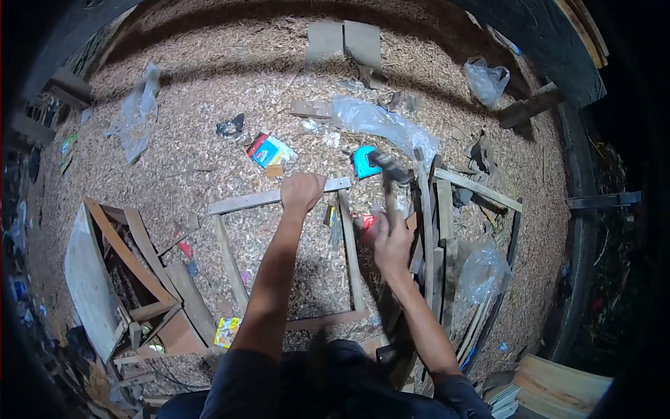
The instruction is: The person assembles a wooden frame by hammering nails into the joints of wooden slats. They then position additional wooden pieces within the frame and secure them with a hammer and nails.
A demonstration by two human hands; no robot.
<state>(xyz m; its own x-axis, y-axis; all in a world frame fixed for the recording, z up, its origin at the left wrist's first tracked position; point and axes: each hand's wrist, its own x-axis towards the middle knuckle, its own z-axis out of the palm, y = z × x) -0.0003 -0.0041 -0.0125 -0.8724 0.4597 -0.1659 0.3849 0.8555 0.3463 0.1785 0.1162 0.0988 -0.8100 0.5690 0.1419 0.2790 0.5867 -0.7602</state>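
My left hand (303, 192) is wrapped round the top bar of a rectangular wooden frame (244, 202), right of the bar's middle. My right hand (392, 241) grips the handle of a hammer (391, 167), held upright to the right of the frame with its dark head uppermost. The hammer head is slightly blurred. Just left of the hammer head lies a turquoise tape measure (363, 162). A red object (365, 222) shows beside my right hand, partly hidden by it.
Wood shavings cover the ground. A wooden assembly (132, 258) lies at the left, and upright slats (444, 209) stand close on the right. Plastic sheeting (384, 122), a colourful packet (265, 151) and a clear bag (484, 272) lie around. Boards (558, 387) are at the lower right.
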